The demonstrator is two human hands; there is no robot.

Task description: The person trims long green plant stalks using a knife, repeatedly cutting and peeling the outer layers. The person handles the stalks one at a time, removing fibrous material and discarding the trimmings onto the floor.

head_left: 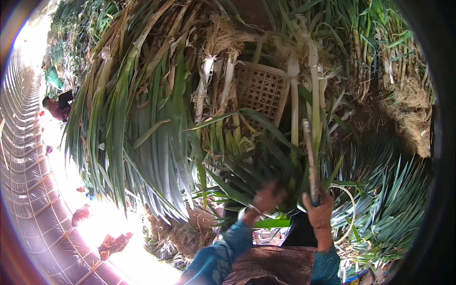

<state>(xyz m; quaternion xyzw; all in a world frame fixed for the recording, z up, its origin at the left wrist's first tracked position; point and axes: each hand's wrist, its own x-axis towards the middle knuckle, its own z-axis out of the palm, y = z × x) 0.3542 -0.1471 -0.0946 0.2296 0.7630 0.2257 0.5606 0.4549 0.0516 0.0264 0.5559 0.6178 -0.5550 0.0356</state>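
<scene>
My right hand [320, 210] is closed round the handle of a long narrow tool [311, 160], perhaps a knife, that points away over the stalks. My left hand [267, 199], blurred, is among dark green leaves [245, 178]; whether it grips any is unclear. In front of both hands stand leek-like plants [315, 82] with pale stems and roots at the far end. More rooted stalks [228, 78] lie left of a plastic crate [263, 89] with a perforated base, partly covered by leaves. A pale hoop [352, 213] shows beside my right wrist.
A large heap of leafy stalks [142, 99] lies at the left. Bundles with matted roots [409, 107] are at the far right, above more long leaves [384, 203]. A ribbed plastic wall [28, 160] curves along the left edge; another person [58, 106] is near it.
</scene>
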